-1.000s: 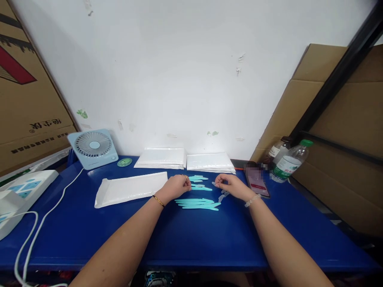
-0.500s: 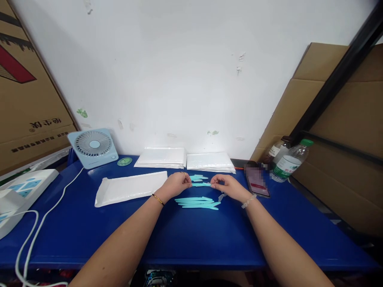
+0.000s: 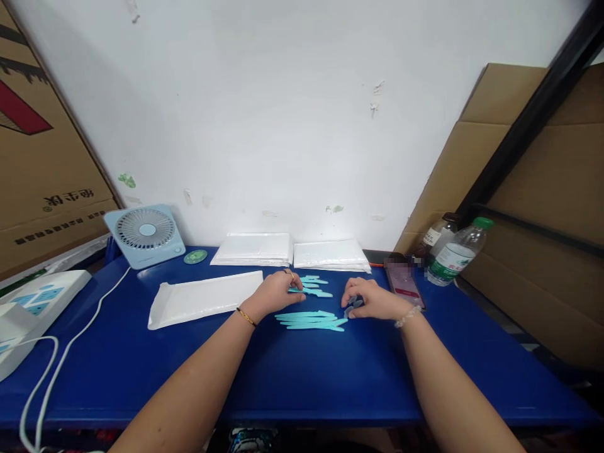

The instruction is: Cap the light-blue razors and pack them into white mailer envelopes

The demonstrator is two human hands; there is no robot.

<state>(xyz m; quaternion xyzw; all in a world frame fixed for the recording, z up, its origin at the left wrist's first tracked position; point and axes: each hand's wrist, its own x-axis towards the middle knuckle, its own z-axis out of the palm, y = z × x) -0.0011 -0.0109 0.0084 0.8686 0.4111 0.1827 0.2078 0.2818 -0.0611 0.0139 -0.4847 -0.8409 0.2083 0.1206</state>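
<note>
My left hand (image 3: 282, 291) is closed on the left end of a thin turquoise stick (image 3: 321, 293), whose right end points free. Just behind it lie a few more turquoise sticks (image 3: 314, 280). Nearer to me, several turquoise sticks (image 3: 309, 320) lie side by side on the blue table (image 3: 330, 377). To the right, my right hand (image 3: 368, 299) is curled low over small translucent pieces (image 3: 350, 308), with thumb and fingers apart. A flat white padded envelope (image 3: 202, 299) lies left of my left hand.
Two stacks of white envelopes (image 3: 255, 249) (image 3: 331, 255) stand against the wall. At the left are a blue fan (image 3: 148, 234), a green disc (image 3: 195, 257) and a white power strip (image 3: 47, 302) with cables. A phone (image 3: 404, 283) and two bottles (image 3: 452, 257) are at the right.
My right hand has let go of the stick's right end and moved right and slightly nearer, over the translucent pieces. My left hand still holds the stick.
</note>
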